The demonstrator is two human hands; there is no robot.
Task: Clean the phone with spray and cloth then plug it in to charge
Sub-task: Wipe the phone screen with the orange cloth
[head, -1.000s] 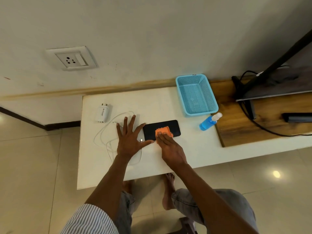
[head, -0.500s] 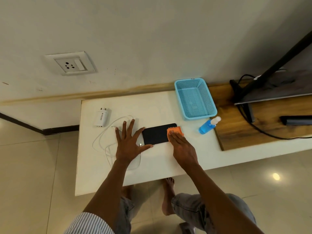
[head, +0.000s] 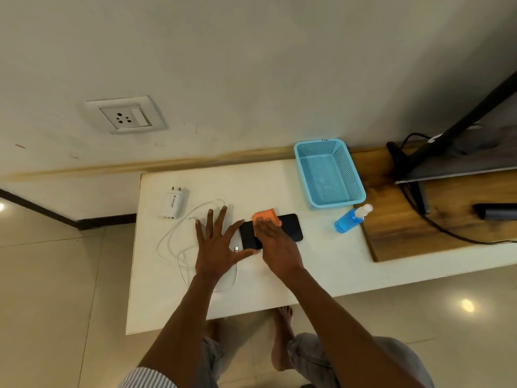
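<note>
A black phone (head: 291, 226) lies flat on the white table (head: 279, 281). My right hand (head: 275, 245) presses an orange cloth (head: 265, 215) onto the middle of the phone's screen. My left hand (head: 216, 245) lies flat with its fingers spread, just left of the phone, thumb and forefinger against its left end. A blue spray bottle (head: 351, 219) lies on its side to the right of the phone. A white charger plug (head: 172, 204) sits at the far left, and its white cable (head: 173, 242) loops under my left hand, the connector tip (head: 236, 249) by my thumb.
A light blue mesh basket (head: 330, 172) stands behind the phone on the right. A wall socket (head: 126, 114) is above the table's left end. A wooden board (head: 419, 219) carrying a monitor stand (head: 411, 163) and black cables (head: 447, 232) fills the right side.
My right hand has slid the orange cloth leftwards from the phone's right end back to its middle. My left hand has stayed beside the phone's left end.
</note>
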